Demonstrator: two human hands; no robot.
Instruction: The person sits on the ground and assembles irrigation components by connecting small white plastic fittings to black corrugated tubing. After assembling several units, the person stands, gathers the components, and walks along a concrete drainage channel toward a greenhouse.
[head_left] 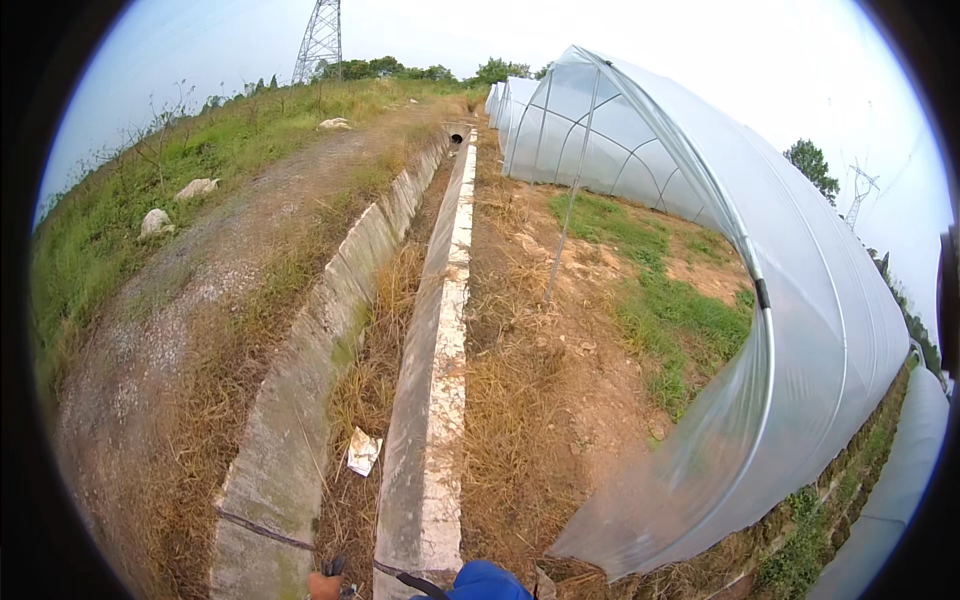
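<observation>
At the bottom edge, over the ditch, a small part of my left hand (324, 587) shows. Its fingers look closed round a small dark object (334, 566), which is too cut off to name. My right hand is out of the picture. To the right of the left hand, blue clothing (486, 581) and a black strap (422, 585) come into the lower edge. A crumpled white scrap (364, 451) lies in dry grass on the ditch floor, ahead of the hand and apart from it.
A concrete ditch with a pale right-hand wall (447, 400) runs ahead to a dark pipe opening (456, 138). On the right stands an open-ended plastic-film tunnel (810, 290) with metal hoops and a slanting pole (572, 205). Left are a gravel track (190, 310) and pale rocks (156, 222).
</observation>
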